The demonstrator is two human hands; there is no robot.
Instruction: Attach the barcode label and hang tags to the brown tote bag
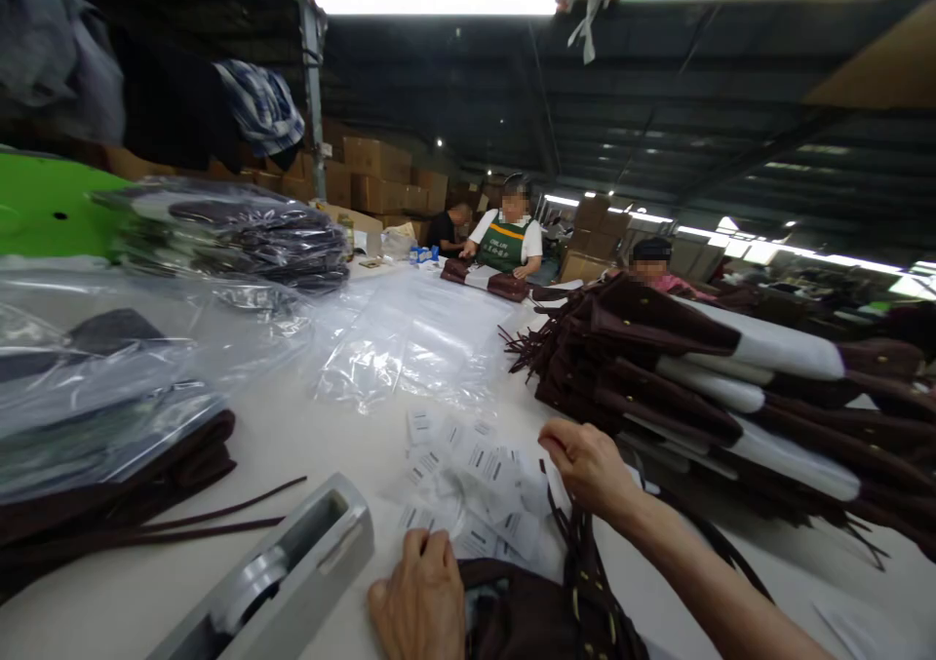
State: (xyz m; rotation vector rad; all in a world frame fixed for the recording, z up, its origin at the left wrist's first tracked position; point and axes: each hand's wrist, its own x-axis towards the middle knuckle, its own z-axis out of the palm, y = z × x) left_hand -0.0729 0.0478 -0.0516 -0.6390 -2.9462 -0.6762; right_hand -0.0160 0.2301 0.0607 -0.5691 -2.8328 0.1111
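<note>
My left hand (420, 597) rests at the bottom edge, fingers curled down on a dark brown bag (526, 616) that lies in front of me. My right hand (589, 465) is raised a little further out, fingers bent in a pinch above several white barcode labels (475, 489) scattered on the white table (322, 446). What the right fingers pinch is hidden. Brown cords of the bag (577, 543) run under the right wrist.
A grey tape dispenser (282, 572) lies at lower left. A stack of brown and white bags (717, 387) fills the right. Clear plastic bags (409, 338) lie in the middle, bagged items (241, 236) at left. Other people (508, 236) work at the far end.
</note>
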